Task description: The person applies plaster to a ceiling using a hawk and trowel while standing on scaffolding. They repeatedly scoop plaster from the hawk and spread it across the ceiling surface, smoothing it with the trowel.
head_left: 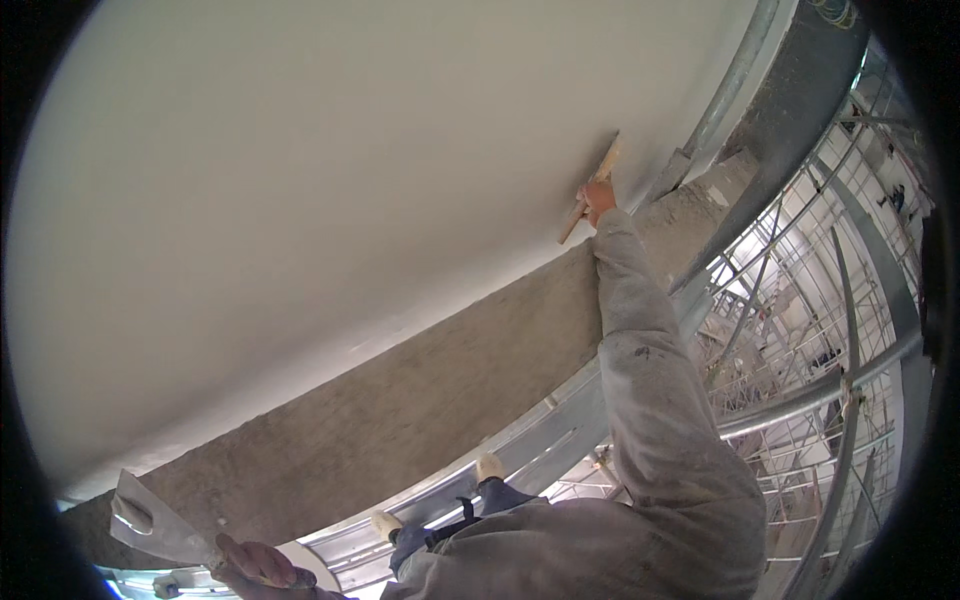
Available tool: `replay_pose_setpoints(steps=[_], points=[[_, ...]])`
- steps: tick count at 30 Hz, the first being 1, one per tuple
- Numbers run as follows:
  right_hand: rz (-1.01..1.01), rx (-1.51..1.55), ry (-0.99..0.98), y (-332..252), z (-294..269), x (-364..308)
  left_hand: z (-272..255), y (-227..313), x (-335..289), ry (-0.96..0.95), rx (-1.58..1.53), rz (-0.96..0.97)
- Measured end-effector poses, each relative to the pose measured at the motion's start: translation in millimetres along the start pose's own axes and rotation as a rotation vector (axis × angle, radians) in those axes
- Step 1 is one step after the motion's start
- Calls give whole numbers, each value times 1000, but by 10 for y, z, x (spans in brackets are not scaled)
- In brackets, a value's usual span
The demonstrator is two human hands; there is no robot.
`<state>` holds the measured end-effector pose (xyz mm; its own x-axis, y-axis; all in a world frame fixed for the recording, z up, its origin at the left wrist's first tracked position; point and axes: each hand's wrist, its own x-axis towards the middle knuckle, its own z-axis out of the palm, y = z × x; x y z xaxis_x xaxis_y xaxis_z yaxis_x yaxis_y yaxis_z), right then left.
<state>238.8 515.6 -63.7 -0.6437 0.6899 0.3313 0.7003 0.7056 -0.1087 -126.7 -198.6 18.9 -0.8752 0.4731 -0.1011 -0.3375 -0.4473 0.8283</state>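
Observation:
With its edge against the white plastered wall (330, 180), a long plastering trowel (607, 158) sits in my right hand (599, 198). That arm is stretched far out, and the fingers are wrapped round the trowel's middle. At the lower left, my left hand (262, 563) grips the handle of a wide-bladed putty knife (175, 532). A pale patch, which looks like plaster, shows on its blade. The putty knife is apart from the wall, above a rough grey-brown ledge (400, 420).
My feet stand on a metal scaffold platform (545, 440). A vertical steel pipe (735, 80) runs close to the wall beyond my right hand. Scaffold tubes (790, 405) fill the right side, with a deep drop and lower levels visible through them.

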Motion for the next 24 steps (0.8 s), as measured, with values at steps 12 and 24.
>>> replay_pose_setpoints(steps=[12, 24], points=[[-57, -219, 159, -3818, 122, 12, -1503, 1025, 797, -465, -461, 247], [447, 1233, 420, -7096, -440, -265, -1915, 1372, 878, -791, -584, -44]])
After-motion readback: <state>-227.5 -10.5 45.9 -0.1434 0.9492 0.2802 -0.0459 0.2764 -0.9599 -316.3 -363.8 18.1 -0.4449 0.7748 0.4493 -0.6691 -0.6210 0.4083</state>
